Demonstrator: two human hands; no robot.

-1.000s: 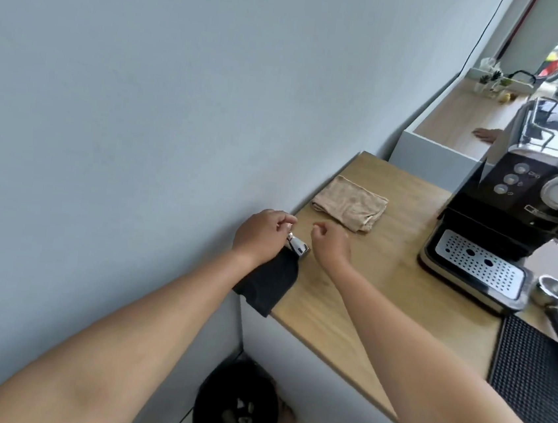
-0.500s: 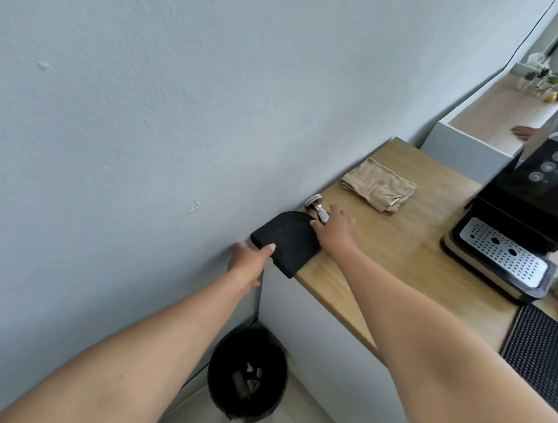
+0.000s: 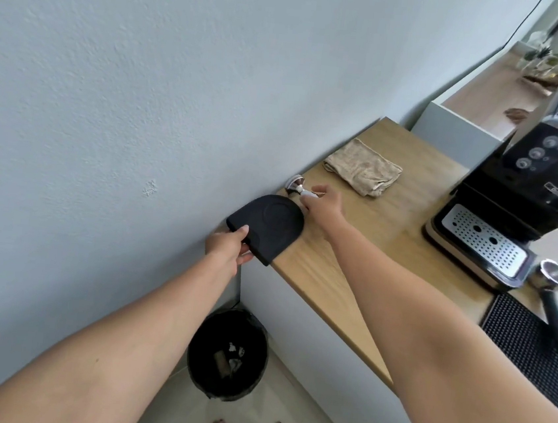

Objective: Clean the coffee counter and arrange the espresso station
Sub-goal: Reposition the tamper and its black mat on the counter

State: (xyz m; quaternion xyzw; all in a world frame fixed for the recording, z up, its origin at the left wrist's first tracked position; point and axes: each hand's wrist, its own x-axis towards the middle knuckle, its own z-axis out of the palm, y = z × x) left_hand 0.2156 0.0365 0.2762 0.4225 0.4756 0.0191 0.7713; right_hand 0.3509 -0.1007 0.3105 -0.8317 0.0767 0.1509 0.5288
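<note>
- The black tamping mat (image 3: 267, 225) lies at the worktop (image 3: 362, 254) corner against the wall, its near end hanging over the worktop edge.
- The left hand (image 3: 227, 249) pinches that overhanging end: thumb on top, the other fingers (image 3: 245, 259) curled underneath, closed on the mat.
- The tamper (image 3: 298, 188) lies on its side just beyond the mat's far end, its steel base toward the wall.
- The right hand (image 3: 323, 205) closes on the tamper's pale handle, fingers wrapped round it, the hand resting beside the mat's far edge.
- A folded beige cloth (image 3: 363, 167) lies farther along the worktop from the mat, near the wall.
- The espresso machine (image 3: 526, 203) stands well to the right of the mat, its perforated drip tray facing the front edge.
- A portafilter (image 3: 554, 280) rests to the right of the machine, its handle over a black ribbed mat (image 3: 531, 351).
- A black bin (image 3: 227, 354) stands on the floor below the tamping mat, by the worktop's white side.
</note>
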